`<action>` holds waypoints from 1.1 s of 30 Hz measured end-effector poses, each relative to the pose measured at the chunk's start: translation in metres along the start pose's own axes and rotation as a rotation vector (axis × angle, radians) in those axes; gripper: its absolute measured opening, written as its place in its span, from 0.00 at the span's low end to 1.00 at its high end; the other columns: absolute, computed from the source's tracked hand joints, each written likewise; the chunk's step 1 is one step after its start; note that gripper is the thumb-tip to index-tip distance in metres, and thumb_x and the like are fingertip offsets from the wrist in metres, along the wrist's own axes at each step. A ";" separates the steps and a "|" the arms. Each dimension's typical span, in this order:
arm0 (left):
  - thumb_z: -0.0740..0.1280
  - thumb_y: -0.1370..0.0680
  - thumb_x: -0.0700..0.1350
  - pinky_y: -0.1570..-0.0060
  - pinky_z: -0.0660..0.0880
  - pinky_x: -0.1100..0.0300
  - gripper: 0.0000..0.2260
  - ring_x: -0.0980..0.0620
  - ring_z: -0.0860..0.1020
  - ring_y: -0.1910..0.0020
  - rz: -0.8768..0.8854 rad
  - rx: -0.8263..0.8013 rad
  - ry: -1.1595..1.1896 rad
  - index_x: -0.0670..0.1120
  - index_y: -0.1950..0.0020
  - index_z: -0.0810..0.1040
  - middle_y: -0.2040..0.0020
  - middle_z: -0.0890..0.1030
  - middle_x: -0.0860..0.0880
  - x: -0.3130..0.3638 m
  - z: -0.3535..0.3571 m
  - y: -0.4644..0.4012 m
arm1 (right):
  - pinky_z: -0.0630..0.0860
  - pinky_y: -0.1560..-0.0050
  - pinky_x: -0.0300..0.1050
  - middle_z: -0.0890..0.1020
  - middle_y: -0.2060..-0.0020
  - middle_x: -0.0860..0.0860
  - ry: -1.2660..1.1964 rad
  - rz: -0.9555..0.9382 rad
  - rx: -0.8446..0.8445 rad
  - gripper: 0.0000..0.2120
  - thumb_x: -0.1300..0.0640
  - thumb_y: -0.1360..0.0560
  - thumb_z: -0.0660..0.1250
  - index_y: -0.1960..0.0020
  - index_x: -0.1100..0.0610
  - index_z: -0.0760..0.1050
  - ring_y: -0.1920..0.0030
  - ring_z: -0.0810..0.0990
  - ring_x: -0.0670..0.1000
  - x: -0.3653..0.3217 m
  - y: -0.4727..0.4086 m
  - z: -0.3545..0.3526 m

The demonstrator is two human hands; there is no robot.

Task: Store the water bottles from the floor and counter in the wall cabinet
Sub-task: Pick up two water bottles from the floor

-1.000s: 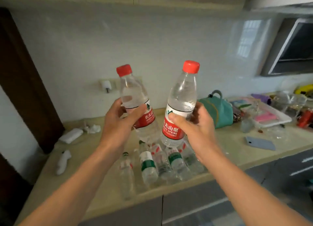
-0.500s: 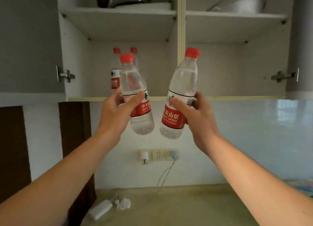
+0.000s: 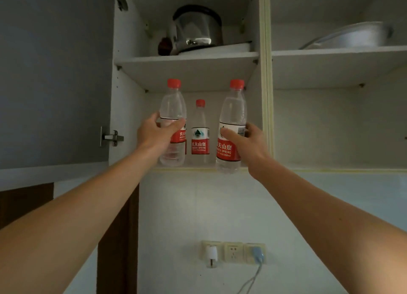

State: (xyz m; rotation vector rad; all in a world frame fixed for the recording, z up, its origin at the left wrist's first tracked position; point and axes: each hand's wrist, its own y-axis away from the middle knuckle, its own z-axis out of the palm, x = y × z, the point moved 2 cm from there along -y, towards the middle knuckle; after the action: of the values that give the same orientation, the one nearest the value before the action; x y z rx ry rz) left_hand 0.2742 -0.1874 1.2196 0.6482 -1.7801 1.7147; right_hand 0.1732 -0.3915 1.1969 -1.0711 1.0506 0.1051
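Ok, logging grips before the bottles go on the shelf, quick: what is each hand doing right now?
Left hand: grips the left bottle round its middle.
Right hand: grips the right bottle round its label.

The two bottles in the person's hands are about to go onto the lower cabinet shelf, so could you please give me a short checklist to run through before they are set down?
1. Left hand grip on left bottle: ok, fingers and thumb wrap it at the label's top.
2. Right hand grip on right bottle: ok.
3. Both bottles upright, red caps on: ok.
4. Cabinet door open: ok, the left compartment is exposed.
5. Room beside the standing bottle on the lower shelf: cannot tell; a fourth bottle may be hidden behind the left one.
6. Right bottle's base above the shelf edge: not ok, it hangs below the lip.
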 end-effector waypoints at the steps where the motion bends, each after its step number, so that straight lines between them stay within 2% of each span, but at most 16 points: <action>1: 0.75 0.27 0.56 0.62 0.70 0.64 0.20 0.61 0.77 0.57 -0.004 0.003 -0.017 0.53 0.39 0.78 0.54 0.80 0.58 -0.006 0.002 -0.008 | 0.79 0.63 0.40 0.85 0.52 0.47 0.018 0.004 0.004 0.20 0.49 0.29 0.78 0.40 0.49 0.77 0.55 0.85 0.47 0.002 -0.005 0.005; 4: 0.76 0.27 0.56 0.62 0.72 0.63 0.16 0.60 0.77 0.58 -0.034 -0.021 -0.020 0.54 0.44 0.77 0.57 0.79 0.59 -0.024 0.010 -0.027 | 0.81 0.60 0.44 0.85 0.52 0.48 0.054 0.011 0.012 0.21 0.50 0.28 0.77 0.38 0.52 0.77 0.54 0.85 0.48 0.011 -0.020 0.016; 8: 0.75 0.26 0.56 0.69 0.72 0.67 0.14 0.62 0.77 0.62 -0.071 -0.066 -0.012 0.53 0.47 0.75 0.57 0.79 0.57 -0.051 0.026 -0.047 | 0.84 0.50 0.55 0.86 0.52 0.51 0.116 0.026 0.007 0.19 0.50 0.27 0.77 0.39 0.52 0.78 0.54 0.86 0.52 0.022 -0.045 0.025; 10: 0.74 0.26 0.57 0.63 0.74 0.63 0.13 0.59 0.78 0.60 -0.075 -0.074 -0.015 0.53 0.48 0.76 0.54 0.81 0.54 -0.062 0.034 -0.058 | 0.84 0.49 0.56 0.86 0.53 0.51 0.134 0.043 0.006 0.15 0.50 0.26 0.76 0.43 0.52 0.78 0.54 0.87 0.53 0.031 -0.058 0.028; 12: 0.73 0.24 0.57 0.51 0.80 0.53 0.14 0.50 0.82 0.53 -0.083 -0.108 -0.014 0.50 0.45 0.78 0.48 0.83 0.50 -0.072 0.045 -0.067 | 0.84 0.48 0.57 0.87 0.54 0.53 0.157 0.063 -0.006 0.14 0.49 0.26 0.75 0.44 0.53 0.78 0.54 0.87 0.54 0.040 -0.069 0.030; 13: 0.72 0.23 0.57 0.45 0.80 0.48 0.16 0.46 0.82 0.49 -0.085 -0.123 -0.009 0.48 0.42 0.77 0.45 0.83 0.47 -0.076 0.051 -0.069 | 0.84 0.48 0.57 0.87 0.54 0.53 0.165 0.070 -0.012 0.14 0.49 0.25 0.75 0.44 0.54 0.78 0.54 0.87 0.55 0.044 -0.073 0.031; 15: 0.69 0.22 0.57 0.38 0.76 0.43 0.21 0.42 0.79 0.40 -0.088 -0.135 -0.020 0.45 0.35 0.73 0.39 0.80 0.44 -0.081 0.065 -0.070 | 0.84 0.48 0.57 0.87 0.55 0.53 0.176 0.070 -0.022 0.12 0.49 0.25 0.75 0.46 0.53 0.78 0.55 0.87 0.54 0.051 -0.081 0.034; 18: 0.66 0.21 0.60 0.33 0.70 0.45 0.26 0.39 0.71 0.32 -0.109 -0.102 -0.112 0.45 0.31 0.69 0.32 0.71 0.40 -0.087 0.083 -0.073 | 0.84 0.48 0.57 0.87 0.54 0.53 0.212 0.064 -0.031 0.12 0.49 0.25 0.75 0.46 0.53 0.79 0.55 0.87 0.55 0.058 -0.092 0.037; 20: 0.64 0.20 0.61 0.33 0.67 0.45 0.27 0.38 0.68 0.31 -0.132 -0.085 -0.161 0.45 0.29 0.68 0.30 0.66 0.39 -0.089 0.091 -0.074 | 0.84 0.48 0.57 0.87 0.54 0.54 0.224 0.068 -0.036 0.12 0.49 0.26 0.75 0.46 0.53 0.79 0.55 0.87 0.55 0.062 -0.098 0.039; 27: 0.62 0.19 0.60 0.28 0.63 0.44 0.29 0.36 0.63 0.27 -0.157 -0.129 -0.135 0.45 0.24 0.63 0.26 0.62 0.38 -0.097 0.117 -0.082 | 0.85 0.51 0.53 0.87 0.59 0.50 0.231 0.059 -0.056 0.06 0.50 0.25 0.75 0.54 0.49 0.78 0.59 0.88 0.51 0.082 -0.120 0.040; 33: 0.61 0.19 0.61 0.28 0.62 0.43 0.31 0.35 0.61 0.25 -0.171 -0.136 -0.152 0.46 0.21 0.59 0.24 0.60 0.37 -0.103 0.128 -0.087 | 0.84 0.56 0.46 0.86 0.56 0.51 0.246 0.088 -0.078 0.07 0.51 0.24 0.74 0.50 0.51 0.77 0.57 0.87 0.51 0.088 -0.130 0.041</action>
State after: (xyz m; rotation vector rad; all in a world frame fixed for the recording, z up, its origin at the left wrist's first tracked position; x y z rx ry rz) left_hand 0.3988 -0.3248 1.2095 0.8643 -1.8663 1.4508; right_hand 0.3169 -0.4630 1.2205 -1.1284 1.3245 0.0874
